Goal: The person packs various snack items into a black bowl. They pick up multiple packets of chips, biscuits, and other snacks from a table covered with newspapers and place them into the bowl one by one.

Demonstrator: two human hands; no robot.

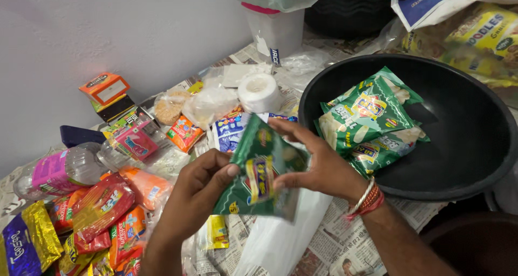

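Both of my hands hold one green snack packet (259,173) above the newspaper-covered surface. My left hand (197,192) pinches its left edge between thumb and fingers. My right hand (318,165), with red and white bangles at the wrist, grips its right side with fingers curled over the top. Just right of the hands sits a large black bowl (464,141) holding a few matching green snack packets (369,122).
Many small packets (102,211) lie heaped at the left, with a clear plastic bottle (65,171), an orange box (105,90), a white tape roll (259,91) and a white container (275,30) by the wall. Noodle packs (485,36) lie at top right.
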